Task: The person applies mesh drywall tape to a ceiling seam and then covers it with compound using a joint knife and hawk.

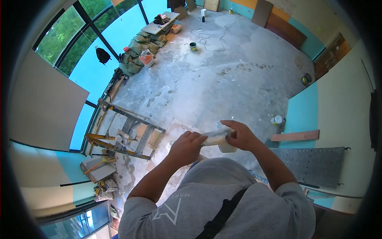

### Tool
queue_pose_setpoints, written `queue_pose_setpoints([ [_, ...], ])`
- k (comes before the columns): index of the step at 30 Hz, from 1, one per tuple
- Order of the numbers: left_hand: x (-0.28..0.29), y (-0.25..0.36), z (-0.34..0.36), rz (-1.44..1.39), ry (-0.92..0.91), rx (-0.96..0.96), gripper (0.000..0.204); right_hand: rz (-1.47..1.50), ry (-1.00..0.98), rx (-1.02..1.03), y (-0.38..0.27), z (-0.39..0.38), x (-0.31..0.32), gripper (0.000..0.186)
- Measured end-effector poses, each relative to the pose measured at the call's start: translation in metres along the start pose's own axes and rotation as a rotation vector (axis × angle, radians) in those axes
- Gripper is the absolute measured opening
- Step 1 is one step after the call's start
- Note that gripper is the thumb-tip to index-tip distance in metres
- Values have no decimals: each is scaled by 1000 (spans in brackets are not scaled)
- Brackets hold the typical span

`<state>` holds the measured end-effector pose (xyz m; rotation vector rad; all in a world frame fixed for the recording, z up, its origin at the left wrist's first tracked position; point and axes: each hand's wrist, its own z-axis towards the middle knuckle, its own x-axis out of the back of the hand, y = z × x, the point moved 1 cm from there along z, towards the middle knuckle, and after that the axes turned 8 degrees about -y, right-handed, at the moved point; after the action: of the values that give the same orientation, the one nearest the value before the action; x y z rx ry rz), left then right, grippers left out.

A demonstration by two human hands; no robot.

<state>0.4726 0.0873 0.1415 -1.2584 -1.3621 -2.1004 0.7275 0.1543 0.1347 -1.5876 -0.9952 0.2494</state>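
My left hand (pixel 187 143) is closed on the left end of a pale flat tool (pixel 215 139) held crosswise in front of my chest. My right hand (pixel 238 135) grips its right end, the index finger stretched along the top. An off-white shape, perhaps a container (pixel 227 148), shows just below the tool by my right fingers, partly hidden; I cannot tell what it is.
A stepladder (pixel 139 120) stands left of me on the dusty floor (pixel 238 91). Sandbags (pixel 135 47) and a table (pixel 155 28) line the windows. Several buckets (pixel 276 119) are about, and a perforated grey plank (pixel 314 163) lies by the right wall. A cord (pixel 215 50) crosses the far floor.
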Motion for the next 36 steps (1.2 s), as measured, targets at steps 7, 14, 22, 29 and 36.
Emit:
queue_pose_setpoints([
  [7, 0, -27, -16, 122, -148, 257, 28, 30, 95, 23, -1, -6, 13, 66],
  [14, 23, 18, -13, -7, 61, 32, 36, 111, 69, 39, 1, -3, -3, 67],
  [22, 11, -24, -14, 167, -146, 240, 31, -16, 53, 63, -27, 6, -9, 70],
  [29, 27, -55, -39, -52, 232, 388, 28, 31, 106, 97, -23, 22, -14, 72],
  [36, 33, -247, -143, 143, 508, 913, 36, 222, 18, -56, -4, 37, -40, 70],
])
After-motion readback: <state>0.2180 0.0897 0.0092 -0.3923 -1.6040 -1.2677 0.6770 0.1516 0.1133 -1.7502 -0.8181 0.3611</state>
